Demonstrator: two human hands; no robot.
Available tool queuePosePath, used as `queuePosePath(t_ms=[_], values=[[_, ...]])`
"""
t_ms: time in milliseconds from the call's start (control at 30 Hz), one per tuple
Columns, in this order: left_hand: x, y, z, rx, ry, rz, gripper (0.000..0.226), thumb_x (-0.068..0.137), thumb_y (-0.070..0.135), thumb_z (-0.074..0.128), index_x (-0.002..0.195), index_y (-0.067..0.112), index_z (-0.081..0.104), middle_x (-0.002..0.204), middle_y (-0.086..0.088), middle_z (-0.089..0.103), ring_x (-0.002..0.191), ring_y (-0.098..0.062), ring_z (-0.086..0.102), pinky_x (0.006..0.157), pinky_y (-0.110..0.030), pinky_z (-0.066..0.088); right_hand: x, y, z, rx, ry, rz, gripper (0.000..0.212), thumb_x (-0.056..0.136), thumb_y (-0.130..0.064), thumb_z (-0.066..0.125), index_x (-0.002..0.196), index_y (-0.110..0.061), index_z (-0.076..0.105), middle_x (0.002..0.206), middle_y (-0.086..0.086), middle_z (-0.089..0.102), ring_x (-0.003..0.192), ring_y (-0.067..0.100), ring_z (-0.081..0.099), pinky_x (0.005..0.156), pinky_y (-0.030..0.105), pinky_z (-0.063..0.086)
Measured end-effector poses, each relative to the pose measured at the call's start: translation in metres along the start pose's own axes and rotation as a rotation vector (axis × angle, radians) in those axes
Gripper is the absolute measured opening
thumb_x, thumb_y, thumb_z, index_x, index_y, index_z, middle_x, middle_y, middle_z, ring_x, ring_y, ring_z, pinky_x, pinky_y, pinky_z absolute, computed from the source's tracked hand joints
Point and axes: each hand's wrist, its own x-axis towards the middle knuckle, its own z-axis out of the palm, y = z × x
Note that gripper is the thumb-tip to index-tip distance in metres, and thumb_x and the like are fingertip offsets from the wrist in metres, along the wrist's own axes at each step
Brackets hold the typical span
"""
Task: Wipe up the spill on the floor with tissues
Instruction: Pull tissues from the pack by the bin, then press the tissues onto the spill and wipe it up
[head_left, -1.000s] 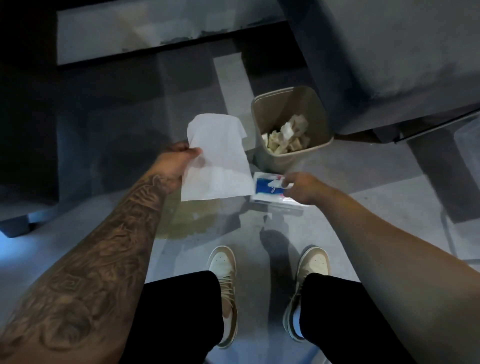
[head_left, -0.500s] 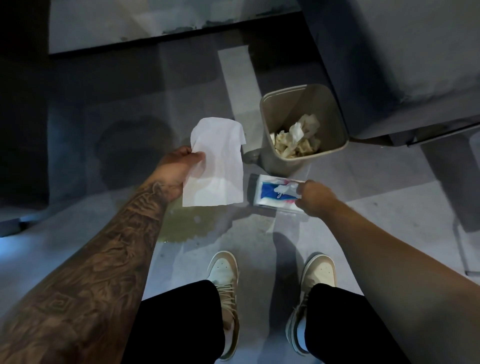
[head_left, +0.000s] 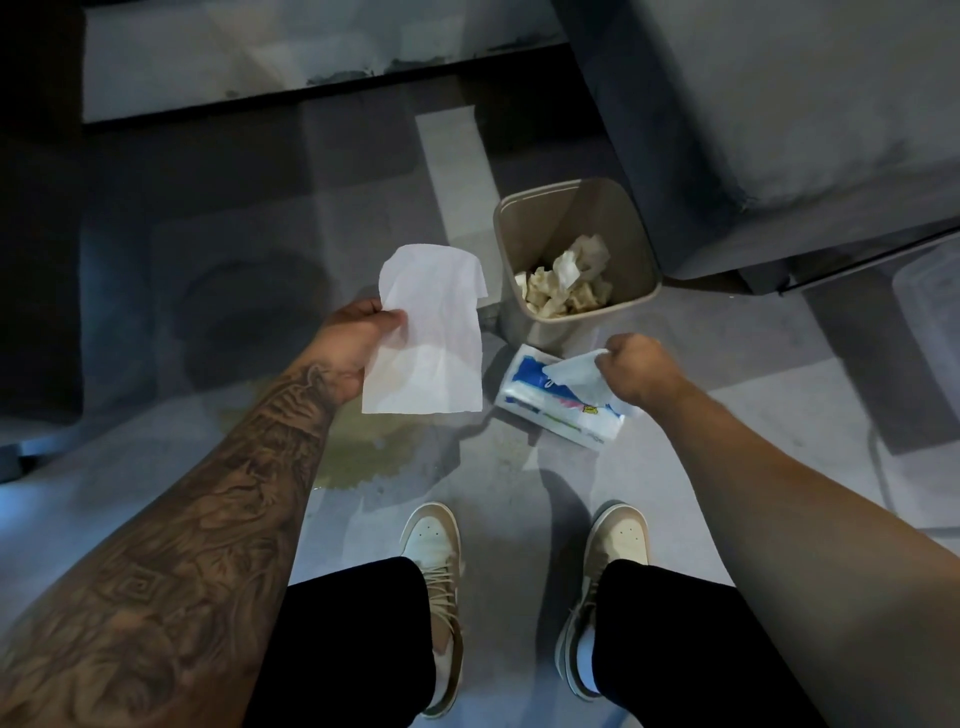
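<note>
Your left hand (head_left: 353, 343) pinches one open tissue (head_left: 426, 338); your right hand (head_left: 636, 366) pinches a second tissue (head_left: 576, 376), half out of the pack (head_left: 550, 410). The spill (head_left: 358, 447) lies just below your left hand. Pull sharply and the pack may lift or slide into the wet.

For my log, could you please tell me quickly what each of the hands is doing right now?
Left hand: holds a flat tissue.
Right hand: pinches a second tissue at the tissue pack.
</note>
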Motion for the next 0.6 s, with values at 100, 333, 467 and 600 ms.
queuePosePath(t_ms=[100,333,467,600], values=[[-0.002,0.001,0.000,-0.009,-0.006,-0.003,0.006,0.091,0.008,0.067,0.090,0.012,0.071,0.091,-0.009,0.073,0.075,-0.025,0.068,0.076,-0.037,0.059,-0.004,0.002,-0.011,0.095,0.060,0.018,0.036,0.102,-0.030,0.038,0.120,-0.012,0.064,0.121,0.014,0.061,0.095,0.027,0.052,0.088,0.036,0.046],[-0.015,0.005,0.000,-0.029,-0.047,0.007,0.013,0.091,0.006,0.066,0.103,0.007,0.071,0.097,-0.010,0.074,0.079,-0.026,0.071,0.074,-0.036,0.061,-0.023,-0.012,-0.047,0.330,0.221,0.014,0.034,0.099,-0.032,0.037,0.109,-0.009,0.061,0.110,0.014,0.060,0.100,0.031,0.055,0.083,0.034,0.041],[-0.041,0.018,-0.001,-0.056,-0.033,-0.011,0.012,0.092,0.007,0.065,0.103,0.009,0.070,0.099,-0.011,0.073,0.085,-0.029,0.070,0.080,-0.042,0.059,-0.051,-0.039,-0.063,0.494,0.252,-0.077,0.023,0.101,-0.038,0.044,0.098,-0.016,0.054,0.097,0.002,0.055,0.086,0.019,0.053,0.069,0.027,0.039],[-0.079,0.022,-0.007,-0.107,-0.030,0.010,0.010,0.097,0.007,0.057,0.102,0.006,0.065,0.100,-0.014,0.069,0.088,-0.032,0.066,0.084,-0.043,0.055,-0.103,-0.083,-0.084,0.641,0.238,-0.221,0.033,0.100,-0.042,0.047,0.101,-0.012,0.060,0.092,-0.001,0.059,0.082,0.013,0.056,0.066,0.026,0.043]])
